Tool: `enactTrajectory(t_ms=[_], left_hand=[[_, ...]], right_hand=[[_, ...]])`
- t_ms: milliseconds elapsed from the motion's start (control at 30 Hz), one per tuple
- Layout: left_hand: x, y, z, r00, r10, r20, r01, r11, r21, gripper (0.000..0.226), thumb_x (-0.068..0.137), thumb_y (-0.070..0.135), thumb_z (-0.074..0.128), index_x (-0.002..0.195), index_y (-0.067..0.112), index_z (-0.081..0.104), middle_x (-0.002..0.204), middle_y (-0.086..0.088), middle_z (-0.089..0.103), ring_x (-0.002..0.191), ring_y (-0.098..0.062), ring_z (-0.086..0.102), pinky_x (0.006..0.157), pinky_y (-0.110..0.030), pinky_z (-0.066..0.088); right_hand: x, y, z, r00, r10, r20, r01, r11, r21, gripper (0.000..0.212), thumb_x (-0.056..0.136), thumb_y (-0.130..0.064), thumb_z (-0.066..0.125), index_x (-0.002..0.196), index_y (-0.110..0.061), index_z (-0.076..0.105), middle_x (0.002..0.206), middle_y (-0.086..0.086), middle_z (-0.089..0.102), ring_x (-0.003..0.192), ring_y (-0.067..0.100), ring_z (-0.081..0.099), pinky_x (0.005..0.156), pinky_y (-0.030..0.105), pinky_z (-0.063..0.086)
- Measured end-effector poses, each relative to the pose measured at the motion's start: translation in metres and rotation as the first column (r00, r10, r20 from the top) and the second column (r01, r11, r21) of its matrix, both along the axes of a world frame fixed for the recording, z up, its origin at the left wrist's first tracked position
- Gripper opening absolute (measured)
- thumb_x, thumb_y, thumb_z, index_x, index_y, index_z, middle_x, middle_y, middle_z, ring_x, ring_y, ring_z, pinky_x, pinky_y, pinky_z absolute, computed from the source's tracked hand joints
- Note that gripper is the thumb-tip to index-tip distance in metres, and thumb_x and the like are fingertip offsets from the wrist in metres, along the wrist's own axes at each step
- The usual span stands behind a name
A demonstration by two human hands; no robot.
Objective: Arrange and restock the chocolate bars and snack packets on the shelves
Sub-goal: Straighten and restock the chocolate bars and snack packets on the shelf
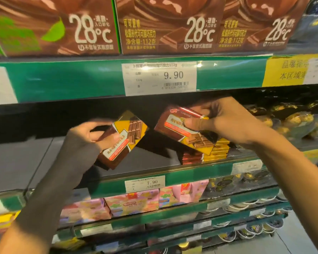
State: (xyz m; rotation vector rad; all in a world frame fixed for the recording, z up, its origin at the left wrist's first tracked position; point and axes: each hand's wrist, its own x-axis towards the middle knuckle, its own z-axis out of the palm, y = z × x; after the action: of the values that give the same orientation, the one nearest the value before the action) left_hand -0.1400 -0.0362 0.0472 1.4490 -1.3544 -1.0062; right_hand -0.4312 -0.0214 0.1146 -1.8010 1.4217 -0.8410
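So both hands are up at the middle shelf (154,163), each holding chocolate. The left hand (92,133), wearing a dark grey sleeve that covers the wrist and part of the palm, is gripping a small bundle of flat brown-and-yellow chocolate bars (124,139) left of centre, thumb pressed on the front, fingers wrapped behind. They're tilted, with the chocolate-squares picture pointing to the upper right. The right hand (222,121) is pinching another brown-and-yellow chocolate bar with a red-edged label (180,130) just right of centre, thumb on its face and fingers curled over the top edge. That one is hanging slanted right above a low stack of the same bars lying flat on the shelf (206,153), red foil edges on the left and yellow ones on the right.

Readable stuff: the big brown chocolate boxes (173,26) along the top are all showing "28°C", and two of them "112" in yellow. The white price tag (161,77) on the green shelf edge under them says 9.90, and the smaller white tag (145,183) below the hands says 7.90. Gold-wrapped round chocolates in clear tubs (297,121) are sitting on the right, pink patterned boxes (136,203) one shelf down.
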Motion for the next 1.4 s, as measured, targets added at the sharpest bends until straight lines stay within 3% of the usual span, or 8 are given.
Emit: enactTrajectory(t_ms=[133,333,433,633,933,1033,1267,1400], left_hand=[[0.026,0.044,-0.01,0.997,0.046,-0.065,-0.051,0.995,-0.082,0.029,0.084,0.016,0.071,0.107,0.034,0.069,0.108,0.005,0.072,0.102,-0.021,0.068,0.082,-0.042,0.054],[0.054,0.136,-0.041,0.915,0.313,-0.255,-0.346,0.933,-0.097,0.019,0.079,0.008,0.068,0.095,0.017,0.071,0.073,0.005,0.067,0.067,-0.006,0.061,0.065,-0.017,0.048],[0.069,0.197,-0.066,0.802,0.529,-0.277,-0.547,0.837,0.017,0.021,0.081,0.009,0.071,0.098,0.02,0.071,0.086,-0.016,0.072,0.073,-0.021,0.064,0.068,-0.028,0.052],[0.092,0.321,-0.12,0.54,0.808,-0.236,-0.782,0.585,0.214,0.017,0.089,0.006,0.065,0.099,0.018,0.07,0.084,-0.019,0.073,0.068,-0.028,0.066,0.066,-0.035,0.05],[0.184,0.455,-0.191,0.231,0.941,-0.249,-0.902,0.303,0.307,0.017,0.086,0.014,0.07,0.103,0.017,0.07,0.089,-0.014,0.075,0.08,-0.033,0.069,0.074,-0.049,0.054],[0.229,0.483,-0.198,0.21,0.941,-0.266,-0.906,0.289,0.308,0.017,0.087,0.012,0.069,0.105,0.014,0.069,0.09,-0.014,0.075,0.08,-0.03,0.07,0.07,-0.039,0.054],[0.335,0.499,-0.188,0.285,0.906,-0.313,-0.879,0.378,0.292,0.018,0.09,0.005,0.065,0.106,0.009,0.068,0.088,-0.007,0.075,0.073,-0.015,0.068,0.056,-0.022,0.053],[0.387,0.48,-0.187,0.332,0.891,-0.311,-0.859,0.422,0.29,0.017,0.089,0.004,0.066,0.102,0.014,0.069,0.083,0.001,0.076,0.07,-0.012,0.07,0.056,-0.019,0.053]], right_hand=[[0.039,0.017,-0.03,0.98,0.099,0.174,-0.087,0.994,-0.073,0.015,0.084,-0.018,0.073,0.096,-0.01,0.071,0.083,0.002,0.076,0.077,0.018,0.074,0.064,0.029,0.06],[0.105,0.046,-0.089,0.888,0.191,0.418,-0.239,0.969,0.066,0.012,0.085,-0.015,0.073,0.097,-0.012,0.071,0.082,0.009,0.076,0.072,0.023,0.074,0.058,0.03,0.059],[0.14,0.067,-0.124,0.812,0.185,0.554,-0.351,0.912,0.21,0.011,0.084,-0.011,0.072,0.095,-0.01,0.071,0.08,0.01,0.076,0.065,0.025,0.072,0.05,0.03,0.056],[0.209,0.125,-0.197,0.781,0.309,0.542,-0.529,0.788,0.314,0.007,0.086,-0.002,0.07,0.088,-0.008,0.073,0.08,0.011,0.074,0.067,0.015,0.064,0.061,0.024,0.049],[0.344,0.21,-0.244,0.779,0.422,0.464,-0.609,0.688,0.395,0.008,0.083,-0.014,0.077,0.088,-0.011,0.072,0.072,0.013,0.068,0.066,0.02,0.059,0.063,0.036,0.048],[0.393,0.236,-0.25,0.776,0.456,0.436,-0.621,0.674,0.399,0.008,0.086,-0.008,0.072,0.09,-0.002,0.068,0.065,0.013,0.056,0.058,0.018,0.047,0.047,0.026,0.042],[0.487,0.27,-0.244,0.791,0.403,0.46,-0.599,0.66,0.452,0.021,0.085,-0.016,0.074,0.103,-0.006,0.07,0.092,0.019,0.074,0.078,0.03,0.069,0.075,0.049,0.056],[0.531,0.264,-0.237,0.832,0.38,0.404,-0.537,0.733,0.418,0.008,0.09,-0.013,0.068,0.097,-0.011,0.07,0.082,0.004,0.077,0.073,0.023,0.073,0.065,0.039,0.06]])
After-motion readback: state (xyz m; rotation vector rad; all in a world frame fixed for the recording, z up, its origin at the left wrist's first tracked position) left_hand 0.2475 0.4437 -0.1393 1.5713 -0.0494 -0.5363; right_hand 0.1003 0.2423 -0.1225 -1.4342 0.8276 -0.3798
